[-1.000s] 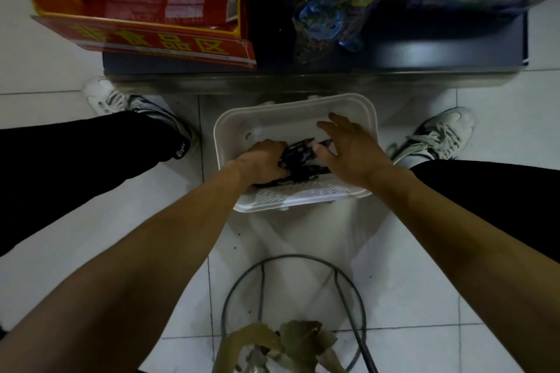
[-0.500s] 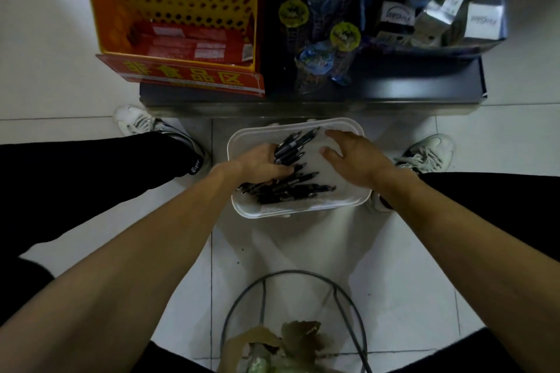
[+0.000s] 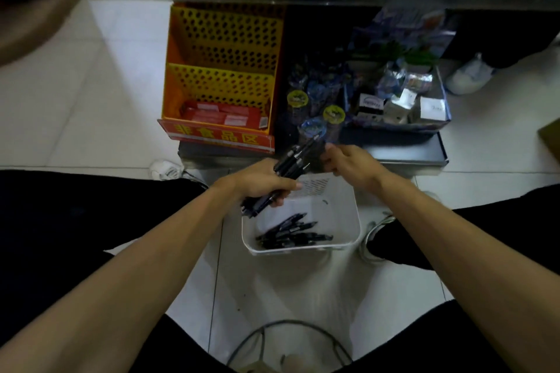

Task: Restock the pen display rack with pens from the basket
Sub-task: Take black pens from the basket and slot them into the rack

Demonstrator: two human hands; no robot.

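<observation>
Pens | bundle is held in left grip above basket | right grip at tips, hold cannot be told | one is best drawn singly for rack

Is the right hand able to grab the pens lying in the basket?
Probably yes: the right hand hovers above the open basket, and nothing covers the pens lying there.

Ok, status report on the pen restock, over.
Left hand grips pen bundle above basket. Right hand at bundle tips, hold unclear. More pens in basket. Nothing blocking yellow rack.
</observation>
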